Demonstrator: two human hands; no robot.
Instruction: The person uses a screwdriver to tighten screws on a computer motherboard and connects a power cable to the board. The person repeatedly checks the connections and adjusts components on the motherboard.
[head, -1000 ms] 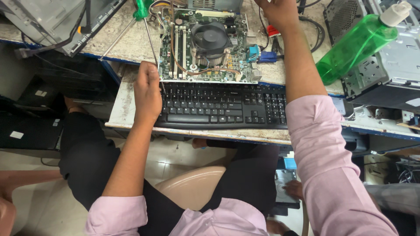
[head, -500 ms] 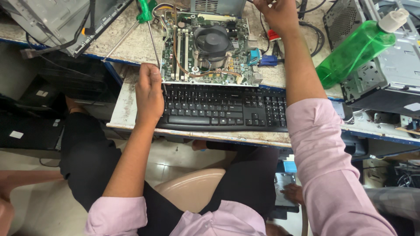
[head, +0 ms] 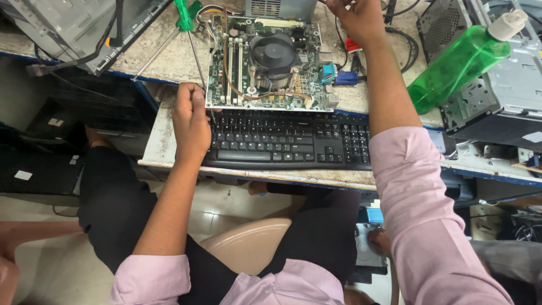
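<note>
Left hand [head: 191, 121] curled loosely at the near-left corner of the green motherboard [head: 265, 62], resting on the black keyboard's [head: 288, 140] left end and holding nothing discernible, while right hand [head: 357, 20] reaches beyond the board's far-right edge, grip not discernible.
</note>
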